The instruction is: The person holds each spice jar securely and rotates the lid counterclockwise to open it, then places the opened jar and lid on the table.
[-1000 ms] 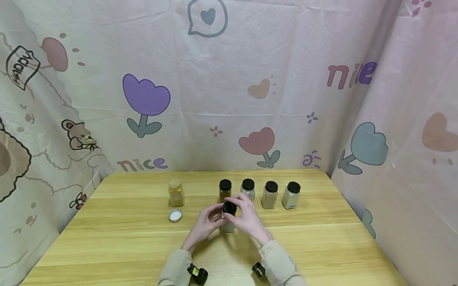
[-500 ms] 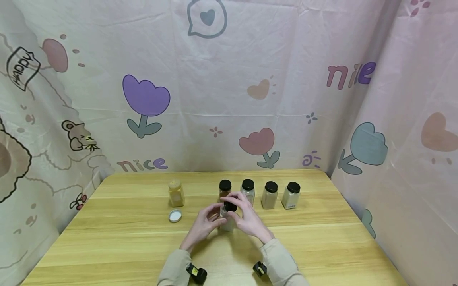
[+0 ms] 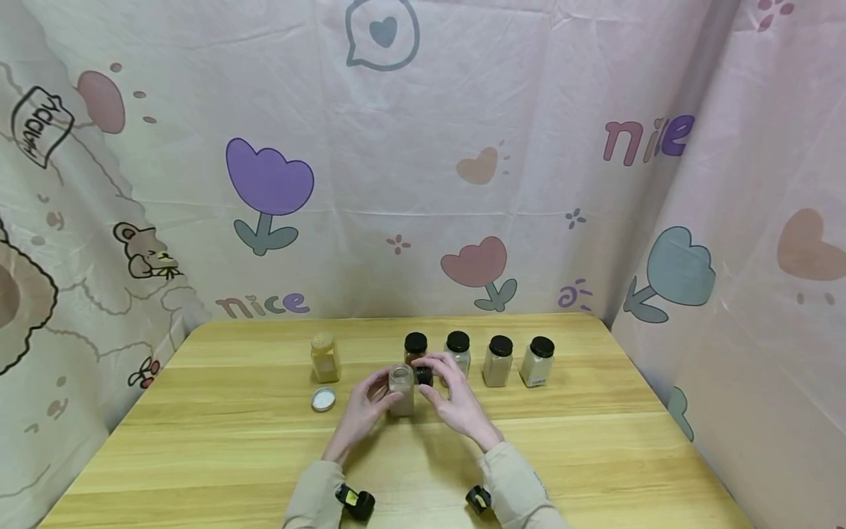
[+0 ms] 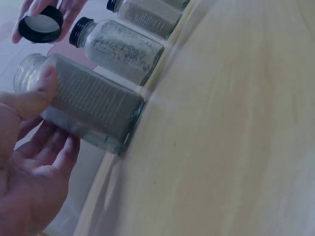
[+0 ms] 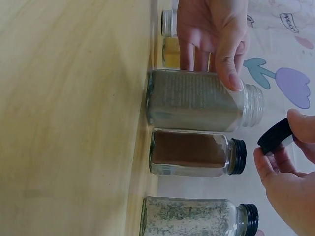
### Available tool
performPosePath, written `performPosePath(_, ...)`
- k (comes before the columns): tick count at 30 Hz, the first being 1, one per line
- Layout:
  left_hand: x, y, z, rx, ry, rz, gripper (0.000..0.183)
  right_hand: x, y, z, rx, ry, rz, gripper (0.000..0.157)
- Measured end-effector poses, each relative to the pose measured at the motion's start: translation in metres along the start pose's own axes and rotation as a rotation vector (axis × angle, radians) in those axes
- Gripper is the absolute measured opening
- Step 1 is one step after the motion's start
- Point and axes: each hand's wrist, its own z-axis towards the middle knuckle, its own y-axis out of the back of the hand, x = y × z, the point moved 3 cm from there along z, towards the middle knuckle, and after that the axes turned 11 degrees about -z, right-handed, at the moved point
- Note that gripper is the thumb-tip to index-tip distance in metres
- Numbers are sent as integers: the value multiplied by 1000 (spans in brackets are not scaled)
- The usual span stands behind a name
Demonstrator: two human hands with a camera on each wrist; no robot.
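Note:
My left hand (image 3: pixel 360 413) grips a square glass spice jar (image 3: pixel 402 400) of grey-brown powder, thumb on one side and fingers on the other. The jar stands upright with its threaded mouth uncovered, its base right at the tabletop in the right wrist view. Just right of the mouth, my right hand (image 3: pixel 459 404) pinches a black screw lid (image 5: pixel 275 135) between thumb and fingers. The lid is tilted on its side, apart from the jar. In the left wrist view, the pale inside of the lid faces the camera.
Behind the hands stand black-lidded jars: brown (image 3: pixel 416 350), speckled (image 5: pixel 189 216), beige (image 3: pixel 499 364) and pale (image 3: pixel 538 364). At the left is a yellow jar (image 3: pixel 326 361) with a shaker top, and a round lid (image 3: pixel 323 399) with a white inside lies before it. A printed curtain (image 3: pixel 370 272) hangs behind the wooden table (image 3: pixel 198 455).
The black lid has come off the spice jar and tipped sideways in my right hand. My left hand has moved the jar slightly left, away from the lid.

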Motion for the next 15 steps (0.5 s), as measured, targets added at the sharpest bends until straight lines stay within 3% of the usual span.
performPosePath(8, -2, 9, 3, -79, -35, 14, 58, -3, -4, 1, 32, -2, 95, 41)
performPosePath(15, -3, 16, 10, -161, -16, 8, 61, -6, -8, 1, 50, 6, 161, 43)
